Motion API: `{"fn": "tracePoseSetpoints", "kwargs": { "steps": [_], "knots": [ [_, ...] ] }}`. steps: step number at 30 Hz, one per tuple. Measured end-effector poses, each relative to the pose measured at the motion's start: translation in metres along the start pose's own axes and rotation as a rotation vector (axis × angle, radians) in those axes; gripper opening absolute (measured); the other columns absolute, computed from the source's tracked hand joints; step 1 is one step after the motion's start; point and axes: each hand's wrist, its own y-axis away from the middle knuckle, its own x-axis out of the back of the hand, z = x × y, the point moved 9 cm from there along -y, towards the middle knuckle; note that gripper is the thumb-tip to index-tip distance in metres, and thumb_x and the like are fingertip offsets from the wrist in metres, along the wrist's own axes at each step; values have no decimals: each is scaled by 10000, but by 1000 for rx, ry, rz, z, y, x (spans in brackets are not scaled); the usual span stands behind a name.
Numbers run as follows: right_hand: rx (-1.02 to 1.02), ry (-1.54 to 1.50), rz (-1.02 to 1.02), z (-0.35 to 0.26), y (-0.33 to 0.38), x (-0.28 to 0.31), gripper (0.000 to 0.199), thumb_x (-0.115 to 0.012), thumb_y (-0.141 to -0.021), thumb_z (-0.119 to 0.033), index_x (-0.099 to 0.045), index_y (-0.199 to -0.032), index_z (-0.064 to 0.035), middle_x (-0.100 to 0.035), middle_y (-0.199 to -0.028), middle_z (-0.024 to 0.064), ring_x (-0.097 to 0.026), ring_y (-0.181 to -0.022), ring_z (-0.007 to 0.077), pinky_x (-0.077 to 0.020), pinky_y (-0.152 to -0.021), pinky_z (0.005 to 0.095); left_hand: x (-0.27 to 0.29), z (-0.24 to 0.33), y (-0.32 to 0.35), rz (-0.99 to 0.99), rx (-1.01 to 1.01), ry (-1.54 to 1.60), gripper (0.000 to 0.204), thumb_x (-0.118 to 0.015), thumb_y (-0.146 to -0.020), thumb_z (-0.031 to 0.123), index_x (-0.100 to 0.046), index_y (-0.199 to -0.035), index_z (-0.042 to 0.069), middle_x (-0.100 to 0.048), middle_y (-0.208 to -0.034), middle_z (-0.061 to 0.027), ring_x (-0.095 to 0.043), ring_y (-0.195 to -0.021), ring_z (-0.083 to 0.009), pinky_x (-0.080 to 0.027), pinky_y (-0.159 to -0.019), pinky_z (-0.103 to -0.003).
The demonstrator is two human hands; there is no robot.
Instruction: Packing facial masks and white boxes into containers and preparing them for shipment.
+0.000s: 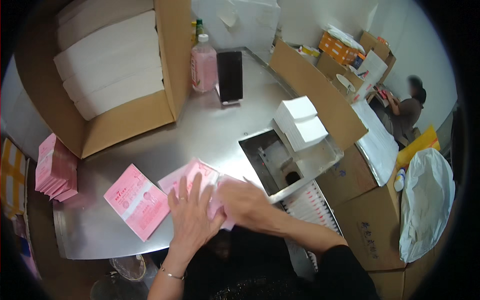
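My left hand (191, 212) lies flat, fingers spread, on a pink printed packet (192, 176) on the steel table (215, 127). My right hand (244, 201) is blurred and presses on the same packet's right part, fingers curled over it. Whether it grips the packet is unclear. A second pink packet (137, 200) lies just left of my left hand, apart from it. A stack of pink packets (55, 170) sits at the table's left edge.
A big open carton (127, 125) of white stacks stands at the back left. A pink bottle (203, 62) and a dark phone (229, 76) stand behind. White stacks (300, 122) top a sunken machine (280, 162) on the right. Cartons, a white bag (425, 200) and a seated person (407, 107) are farther right.
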Motion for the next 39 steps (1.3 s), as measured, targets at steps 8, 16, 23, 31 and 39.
{"fn": "tracePoseSetpoints", "kwargs": {
  "steps": [8,16,23,31,39],
  "knots": [
    [-568,665,111,195,62,82,195,-617,-918,-193,-678,-958,-13,-595,-905,136,-567,-934,310,-423,-819,473,-3,-3,-11,-104,207,-64,489,-701,-808,413,-654,-1194,117,-561,-1130,-162,-497,-978,-315,-379,-805,-477],
    [-712,511,62,206,72,84,215,-617,-869,-143,-687,-1020,-6,-591,-954,142,-553,-965,312,-424,-825,463,8,-6,-10,-40,69,-160,487,-735,-818,461,-638,-1047,43,-529,-1051,-174,-482,-987,-342,-371,-854,-464],
    [-620,475,247,200,80,94,319,-617,-809,-20,-694,-1118,-19,-618,-1014,149,-571,-992,336,-450,-836,453,12,-20,1,65,126,79,378,-771,-810,326,-593,-918,11,-524,-972,-148,-469,-946,-332,-359,-840,-461],
    [-281,227,284,114,44,73,378,-599,-758,43,-663,-1128,4,-674,-1108,195,-624,-1082,376,-482,-935,448,-4,43,5,-55,-126,315,405,-743,-797,230,-607,-1103,2,-533,-1146,-193,-505,-1057,-364,-411,-859,-462],
    [0,-129,-88,-30,33,-5,446,-612,-826,-136,-607,-1252,-4,-597,-1083,166,-625,-985,332,-299,-1126,614,10,12,24,1,63,57,737,-778,-650,337,-577,-1329,132,-432,-1407,-263,-444,-1213,-422,-338,-958,-533]
  ]
}}
